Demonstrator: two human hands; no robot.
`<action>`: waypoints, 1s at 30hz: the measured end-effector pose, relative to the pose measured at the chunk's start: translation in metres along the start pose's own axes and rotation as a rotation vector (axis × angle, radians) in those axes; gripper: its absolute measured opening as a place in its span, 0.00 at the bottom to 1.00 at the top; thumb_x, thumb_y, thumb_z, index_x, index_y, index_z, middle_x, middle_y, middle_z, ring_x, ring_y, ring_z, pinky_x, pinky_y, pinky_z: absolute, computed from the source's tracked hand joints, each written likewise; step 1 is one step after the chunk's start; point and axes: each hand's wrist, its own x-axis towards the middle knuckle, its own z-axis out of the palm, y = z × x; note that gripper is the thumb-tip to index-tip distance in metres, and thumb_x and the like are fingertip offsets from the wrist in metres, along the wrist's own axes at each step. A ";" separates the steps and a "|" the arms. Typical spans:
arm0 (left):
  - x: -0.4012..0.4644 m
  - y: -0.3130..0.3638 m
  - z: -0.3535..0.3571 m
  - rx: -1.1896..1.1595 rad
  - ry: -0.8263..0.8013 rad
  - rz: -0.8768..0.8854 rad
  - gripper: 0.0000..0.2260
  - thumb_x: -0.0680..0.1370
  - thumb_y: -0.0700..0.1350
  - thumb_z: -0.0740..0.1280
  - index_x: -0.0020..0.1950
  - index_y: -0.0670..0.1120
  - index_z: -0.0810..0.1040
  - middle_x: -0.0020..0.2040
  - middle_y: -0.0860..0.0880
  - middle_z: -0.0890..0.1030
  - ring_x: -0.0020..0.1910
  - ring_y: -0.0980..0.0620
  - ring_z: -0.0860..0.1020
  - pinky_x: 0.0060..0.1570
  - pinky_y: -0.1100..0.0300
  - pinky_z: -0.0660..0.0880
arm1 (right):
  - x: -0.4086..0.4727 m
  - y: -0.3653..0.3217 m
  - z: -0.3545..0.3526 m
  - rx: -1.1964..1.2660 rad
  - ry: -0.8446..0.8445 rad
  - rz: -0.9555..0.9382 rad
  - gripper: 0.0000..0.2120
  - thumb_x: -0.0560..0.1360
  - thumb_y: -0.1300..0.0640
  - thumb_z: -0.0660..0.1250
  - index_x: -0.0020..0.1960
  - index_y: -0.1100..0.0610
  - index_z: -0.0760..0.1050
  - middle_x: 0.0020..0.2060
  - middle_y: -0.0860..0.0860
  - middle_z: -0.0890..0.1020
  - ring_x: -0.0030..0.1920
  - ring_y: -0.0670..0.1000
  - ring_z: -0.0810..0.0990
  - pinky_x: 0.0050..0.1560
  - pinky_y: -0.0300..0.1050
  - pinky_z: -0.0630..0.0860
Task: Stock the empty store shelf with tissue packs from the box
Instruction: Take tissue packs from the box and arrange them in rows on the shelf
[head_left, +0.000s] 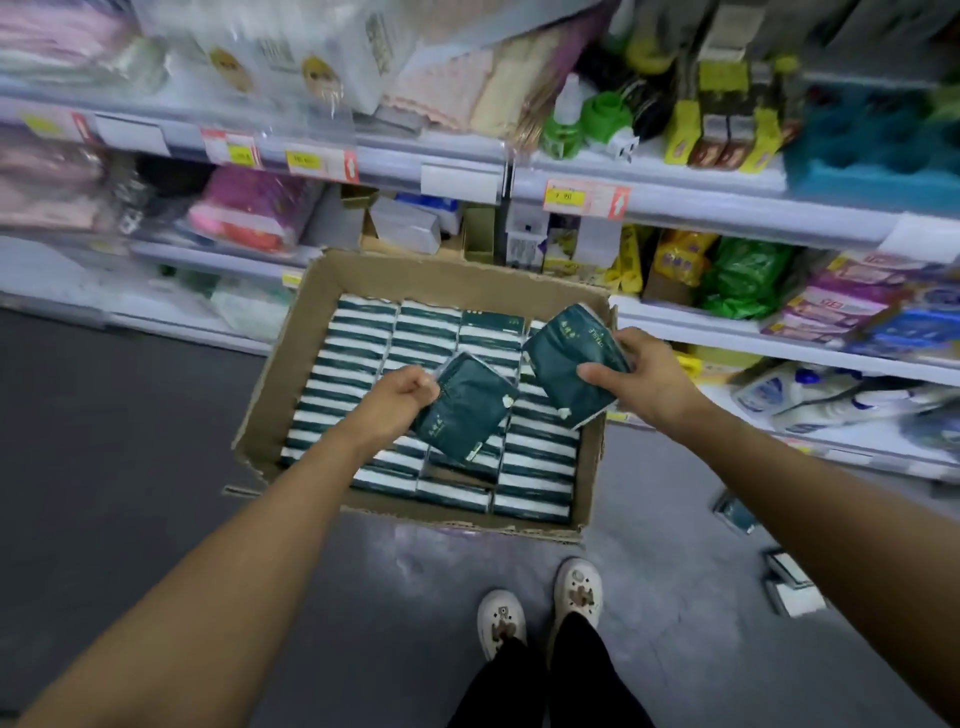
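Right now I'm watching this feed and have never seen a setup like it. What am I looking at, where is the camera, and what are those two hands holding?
There is no machine here. A person wears one wide-angle camera on the head, looking forward and down, so you see their own arms and white shoes on the grey floor.

The open brown cardboard box sits on the floor before the store shelves. It is filled with rows of dark green tissue packs standing on edge.

The left hand pinches one dark green tissue pack by its corner, above the box. The right hand grips a second dark green pack, thumb on its face.

A few loose packs lie on the floor to the right. The shelves hold blurred mixed goods.
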 end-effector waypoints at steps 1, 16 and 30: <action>-0.004 0.013 -0.001 -0.111 0.022 -0.014 0.14 0.83 0.40 0.60 0.37 0.47 0.69 0.38 0.48 0.75 0.42 0.50 0.74 0.44 0.56 0.70 | -0.008 -0.008 -0.008 0.059 0.031 0.009 0.18 0.72 0.56 0.74 0.59 0.58 0.74 0.46 0.52 0.82 0.42 0.48 0.82 0.32 0.38 0.77; -0.076 0.216 0.063 -0.547 -0.145 0.176 0.26 0.68 0.52 0.73 0.64 0.46 0.76 0.53 0.43 0.85 0.46 0.48 0.84 0.40 0.50 0.82 | -0.090 -0.097 -0.154 0.436 0.160 -0.199 0.35 0.68 0.57 0.77 0.70 0.49 0.65 0.53 0.51 0.83 0.45 0.53 0.85 0.33 0.47 0.80; -0.074 0.405 0.189 -0.332 -0.064 0.547 0.22 0.72 0.50 0.75 0.65 0.53 0.76 0.56 0.50 0.84 0.51 0.46 0.84 0.50 0.49 0.79 | -0.095 -0.093 -0.414 0.109 0.384 -0.456 0.26 0.70 0.54 0.76 0.63 0.47 0.68 0.54 0.51 0.80 0.50 0.51 0.82 0.35 0.44 0.79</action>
